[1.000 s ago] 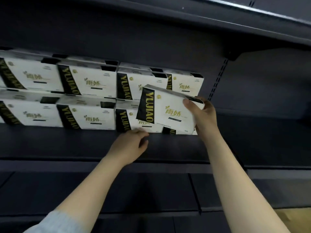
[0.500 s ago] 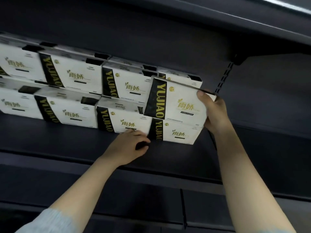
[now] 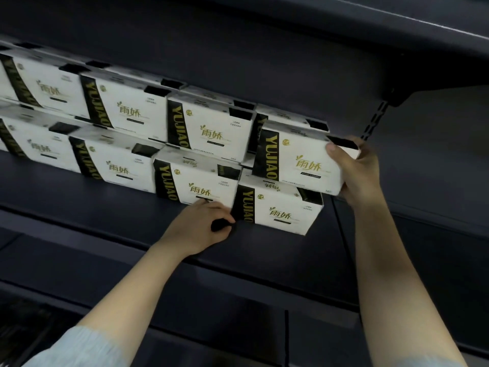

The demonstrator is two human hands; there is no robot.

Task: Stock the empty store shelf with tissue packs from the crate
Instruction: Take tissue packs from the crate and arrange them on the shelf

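Observation:
White tissue packs with a black band and gold lettering stand in two stacked rows on the dark shelf [image 3: 111,205]. My right hand [image 3: 356,170] grips the right end of one pack [image 3: 299,160], holding it on top of the rightmost bottom pack [image 3: 280,207], at the right end of the upper row. My left hand [image 3: 201,225] rests on the shelf with curled fingers against the lower front corners of a bottom-row pack [image 3: 197,185] and the rightmost pack. The crate is out of view.
Another dark shelf [image 3: 344,27] hangs close overhead, on a bracket [image 3: 397,95] at the right. The shelf stretch right of the packs [image 3: 410,221] is bare. A lower shelf board [image 3: 185,300] lies beneath my arms.
My right hand has carried the pack up and to the right, from tilted in front of the stack to level on the rightmost bottom pack. My left hand stayed by the bottom row.

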